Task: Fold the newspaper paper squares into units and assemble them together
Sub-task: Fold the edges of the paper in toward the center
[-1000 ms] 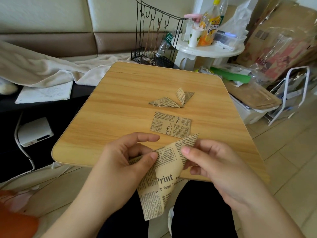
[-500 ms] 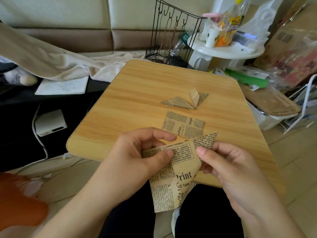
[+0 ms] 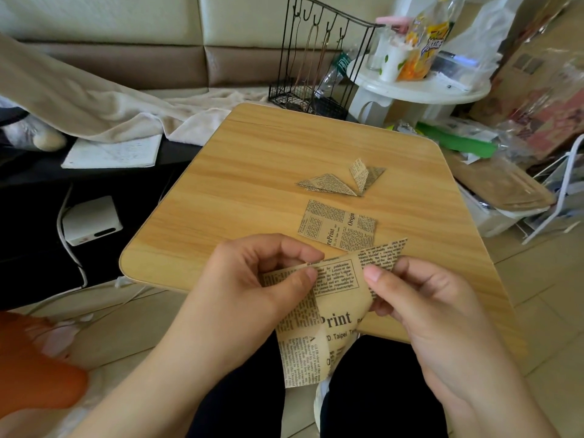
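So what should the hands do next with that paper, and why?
Probably lay the paper square on the table and press the fold flat. The left hand and right hand pinch it in the air, curved and uncreased, while the two folded units lie sharp.

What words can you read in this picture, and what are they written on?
"Print": big letters on the newspaper square that the left hand and right hand pinch.
"D. Taipei": smaller line just under it.
"ePrint" and "Origin": on the flat newspaper square lying on the wooden table.
Bottle label: blurred, unreadable.
Small column print, folded units: too small.
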`<action>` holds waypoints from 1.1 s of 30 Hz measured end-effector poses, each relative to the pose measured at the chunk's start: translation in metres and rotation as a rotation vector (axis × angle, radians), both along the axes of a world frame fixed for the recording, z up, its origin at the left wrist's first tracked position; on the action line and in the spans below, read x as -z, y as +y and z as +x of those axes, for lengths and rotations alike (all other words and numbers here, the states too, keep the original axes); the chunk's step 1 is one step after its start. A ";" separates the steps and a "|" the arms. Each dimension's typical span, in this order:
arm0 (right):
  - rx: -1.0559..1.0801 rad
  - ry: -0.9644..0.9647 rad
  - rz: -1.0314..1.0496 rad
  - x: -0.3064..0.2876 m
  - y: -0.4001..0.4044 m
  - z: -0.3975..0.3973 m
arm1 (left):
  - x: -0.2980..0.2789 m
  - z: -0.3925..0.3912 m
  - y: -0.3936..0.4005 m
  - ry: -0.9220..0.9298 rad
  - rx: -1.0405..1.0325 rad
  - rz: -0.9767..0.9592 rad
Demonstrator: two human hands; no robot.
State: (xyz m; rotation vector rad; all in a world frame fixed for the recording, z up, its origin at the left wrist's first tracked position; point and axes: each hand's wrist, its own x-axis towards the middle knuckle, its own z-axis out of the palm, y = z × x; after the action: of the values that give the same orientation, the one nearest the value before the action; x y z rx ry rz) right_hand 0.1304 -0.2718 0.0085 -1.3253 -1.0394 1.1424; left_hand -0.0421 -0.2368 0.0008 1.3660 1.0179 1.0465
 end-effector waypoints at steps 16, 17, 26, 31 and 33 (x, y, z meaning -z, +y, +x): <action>-0.012 -0.060 0.005 -0.004 -0.004 -0.003 | -0.002 0.002 -0.001 -0.024 0.027 0.007; -0.014 -0.050 0.004 -0.004 -0.004 -0.003 | -0.002 0.002 -0.001 -0.028 0.027 0.004; 0.116 0.019 0.045 -0.008 -0.001 -0.001 | -0.002 0.002 -0.005 -0.028 -0.011 0.003; 0.157 0.028 0.052 -0.004 0.000 -0.002 | -0.001 0.003 -0.006 -0.006 -0.035 0.004; 0.157 0.031 0.049 -0.001 0.001 -0.002 | 0.000 0.003 -0.005 0.005 -0.031 0.002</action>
State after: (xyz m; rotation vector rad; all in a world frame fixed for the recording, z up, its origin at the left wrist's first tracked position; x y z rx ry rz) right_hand 0.1286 -0.2712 0.0091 -1.3219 -0.9185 1.0107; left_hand -0.0387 -0.2419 0.0013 1.3592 1.0454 1.0677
